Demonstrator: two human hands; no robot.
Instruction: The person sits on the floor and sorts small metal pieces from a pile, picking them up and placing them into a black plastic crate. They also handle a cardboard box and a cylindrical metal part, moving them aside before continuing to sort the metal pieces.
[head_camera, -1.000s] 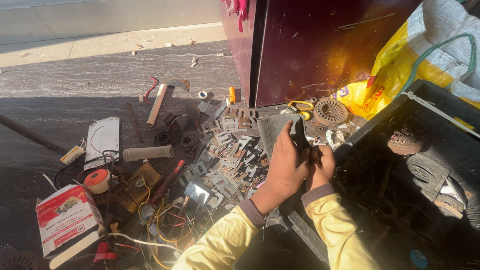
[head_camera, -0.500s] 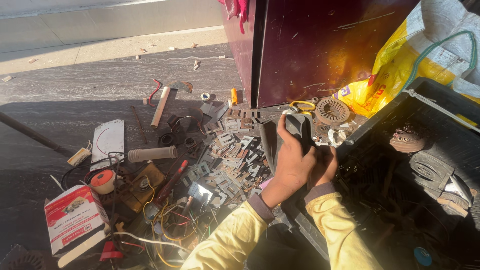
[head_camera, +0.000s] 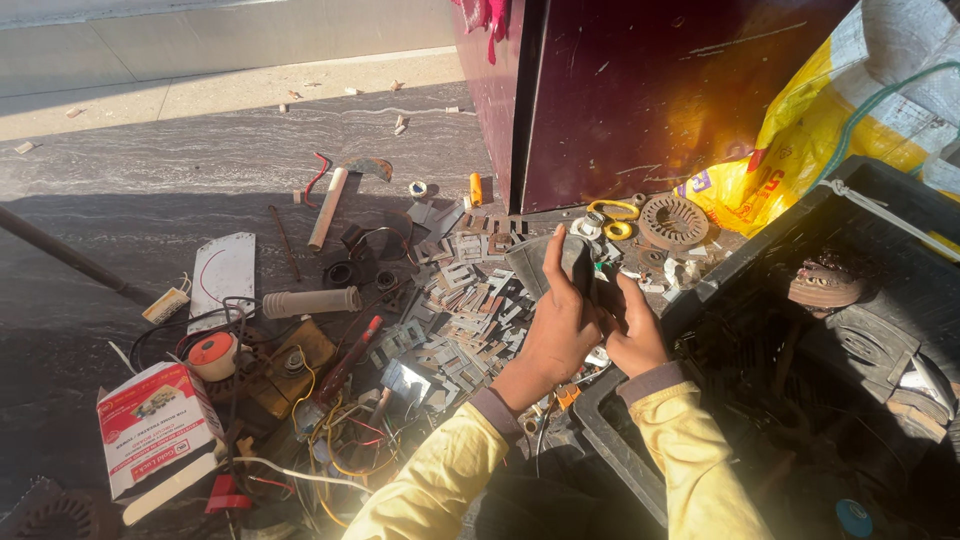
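My left hand (head_camera: 556, 325) and my right hand (head_camera: 632, 335), both in yellow sleeves, meet over the floor beside a black crate (head_camera: 640, 470). Together they grip a dark grey flat piece (head_camera: 540, 265). The left thumb lies up along its face, and the right fingers press its right edge. The part of the piece under the palms is hidden. A heap of small E-shaped metal plates (head_camera: 470, 315) lies just left of the hands.
A round toothed metal disc (head_camera: 672, 222) and yellow rings (head_camera: 612, 210) lie beyond the hands, by a dark maroon cabinet (head_camera: 650, 100). A yellow bag (head_camera: 800, 150) is behind the crate. A hammer (head_camera: 335, 200), grey handle grip (head_camera: 310, 300), tape roll (head_camera: 213, 352), red-and-white box (head_camera: 155, 425) and tangled wires (head_camera: 330, 440) lie left.
The hands have turned the dark piece, which stood up narrow between them before and now shows its flat grey face. They stay in nearly the same spot.
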